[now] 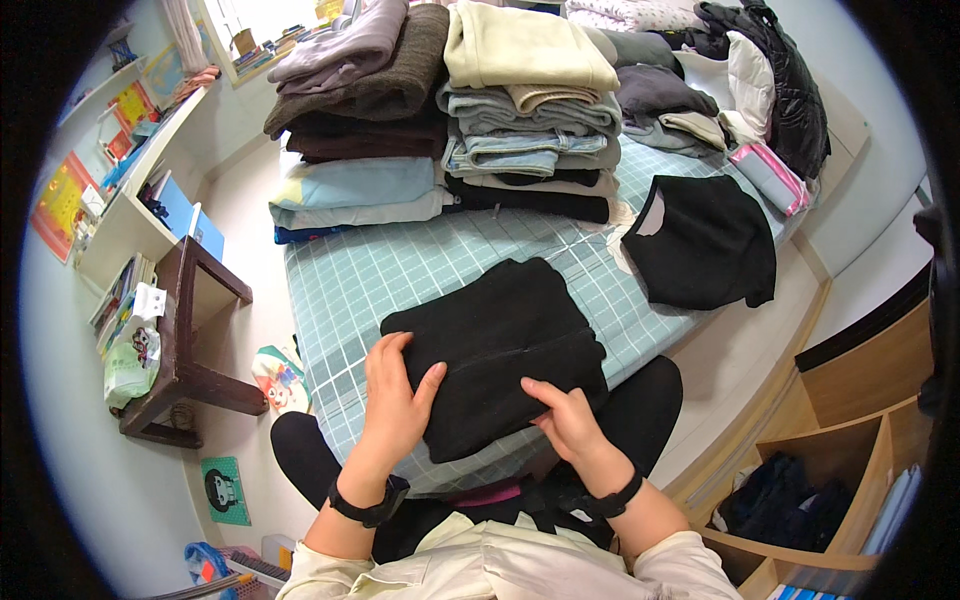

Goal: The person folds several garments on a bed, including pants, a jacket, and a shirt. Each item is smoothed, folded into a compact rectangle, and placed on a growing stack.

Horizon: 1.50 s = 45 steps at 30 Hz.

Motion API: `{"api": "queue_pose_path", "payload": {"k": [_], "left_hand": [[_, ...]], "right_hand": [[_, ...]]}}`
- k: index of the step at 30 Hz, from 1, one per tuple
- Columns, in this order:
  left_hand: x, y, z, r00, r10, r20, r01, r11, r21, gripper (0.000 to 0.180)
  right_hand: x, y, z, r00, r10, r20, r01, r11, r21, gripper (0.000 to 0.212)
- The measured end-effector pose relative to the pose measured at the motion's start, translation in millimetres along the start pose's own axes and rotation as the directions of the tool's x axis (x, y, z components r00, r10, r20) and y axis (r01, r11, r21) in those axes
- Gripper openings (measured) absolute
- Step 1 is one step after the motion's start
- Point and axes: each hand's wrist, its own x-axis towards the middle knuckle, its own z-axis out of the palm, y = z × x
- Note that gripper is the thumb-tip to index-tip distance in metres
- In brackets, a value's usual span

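Left hand lies flat, fingers spread, on a folded black garment at the bed's near edge; right hand pinches its lower fold. Behind: stacked folded clothes; another black garment.

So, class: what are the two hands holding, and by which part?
A folded black garment on the bed. The left hand presses flat on its left side; the right hand pinches its near right edge.

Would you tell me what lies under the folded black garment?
The black garment lies on a checked teal sheet, both hands on it: left hand, right hand. Whatever is directly beneath is covered.
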Motion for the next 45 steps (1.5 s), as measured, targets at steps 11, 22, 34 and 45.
{"api": "queue_pose_path", "payload": {"k": [11,22,34,45], "left_hand": [[-32,-29,16,0.864,-0.357,0.355,0.488,0.425,-0.762,0.077],[2,-16,13,0.874,-0.385,0.295,0.484,0.653,-0.582,0.087],[-18,-11,-15,0.919,-0.327,0.221,0.306,0.236,-0.923,0.074],[-31,-55,-2,0.785,-0.413,0.462,0.548,0.113,-0.829,0.048]], "right_hand": [[-4,-42,-29,0.962,-0.274,0.015,0.273,0.952,-0.136,0.049],[19,-57,-77,0.917,-0.384,0.104,0.355,0.671,-0.651,0.079],[16,-69,-30,0.884,-0.408,0.226,0.455,0.862,-0.224,0.057],[7,-19,-70,0.593,-0.792,0.142,0.415,0.15,-0.897,0.045]]}}
